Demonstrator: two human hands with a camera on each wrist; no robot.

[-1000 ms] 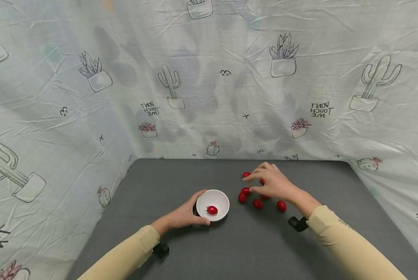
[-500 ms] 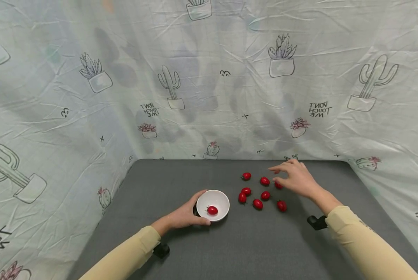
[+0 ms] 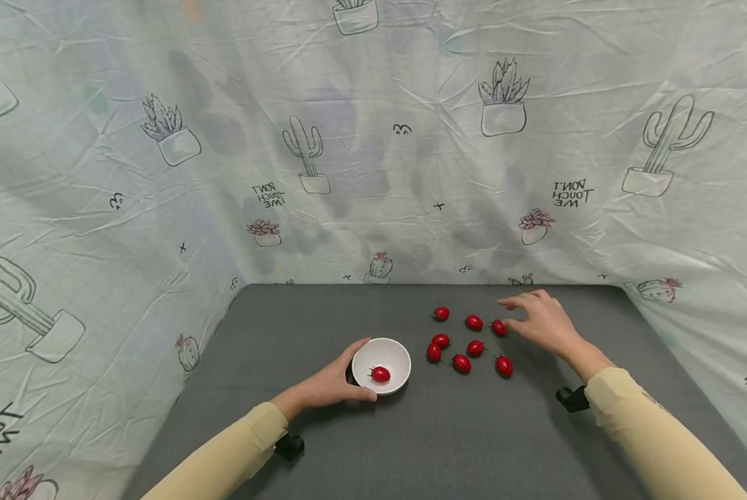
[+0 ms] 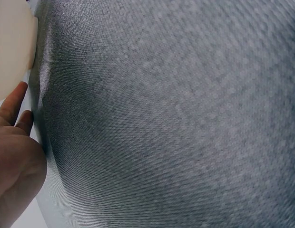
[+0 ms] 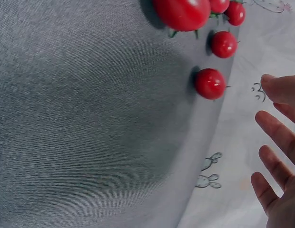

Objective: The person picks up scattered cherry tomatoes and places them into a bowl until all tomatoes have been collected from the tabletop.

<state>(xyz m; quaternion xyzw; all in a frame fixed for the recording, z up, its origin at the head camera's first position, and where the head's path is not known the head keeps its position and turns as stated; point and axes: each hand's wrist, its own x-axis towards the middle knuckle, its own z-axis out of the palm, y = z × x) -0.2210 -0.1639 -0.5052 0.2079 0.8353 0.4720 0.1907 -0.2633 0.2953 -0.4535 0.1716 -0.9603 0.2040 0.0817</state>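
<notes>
My left hand (image 3: pixel 334 380) grips a small white bowl (image 3: pixel 398 354) from its left side, thumb at the near rim and fingers at the far rim. One cherry tomato (image 3: pixel 380 374) lies inside it. Several more cherry tomatoes are scattered on the table to the right of the bowl. At the far right of that group, my right hand (image 3: pixel 545 323) hovers beside a tomato (image 3: pixel 499 328), thumb and fingers spread apart. In the right wrist view, the fingers of this hand (image 5: pixel 283 156) are extended and hold nothing. The left wrist view shows the bowl's side (image 4: pixel 12 47) only in part.
The dark grey table (image 3: pixel 448 437) is backed by a pale curtain (image 3: pixel 348 153) printed with cacti, which also hangs along its left and right. Two tomatoes (image 3: pixel 440 341) touch near the bowl. Another tomato (image 3: pixel 504 366) lies nearest the right forearm.
My right hand has moved right from above the middle of the scattered tomatoes to the rightmost far one. The left hand and the bowl have stayed in place.
</notes>
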